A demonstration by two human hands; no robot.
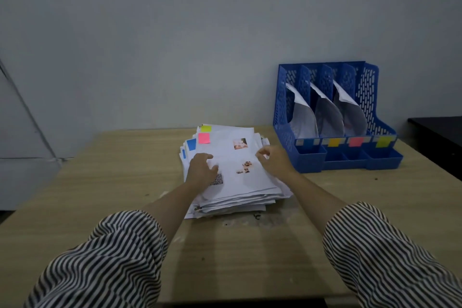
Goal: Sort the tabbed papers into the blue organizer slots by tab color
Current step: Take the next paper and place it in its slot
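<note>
- Table [125, 182]: pale wood-grain top, matt, with scuffs and whitish smears.
- Stack of papers [237, 182]: thin white matt sheets with coloured paper tabs.
- Organizer [370, 155]: blue perforated plastic with a slight sheen.
- Sleeves [112, 257]: soft striped cloth.
- Wall [200, 32]: smooth and matt.

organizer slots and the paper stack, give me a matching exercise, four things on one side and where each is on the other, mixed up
Things:
1. pink tab
2. pink label
3. left hand
4. right hand

Places:
A. at the right edge of the paper stack
B. on the front of the blue organizer, third slot from the left
C. on the top sheet, near its far left corner
D. resting on the left part of the top sheet

Pairs: 1-C, 2-B, 3-D, 4-A
</note>
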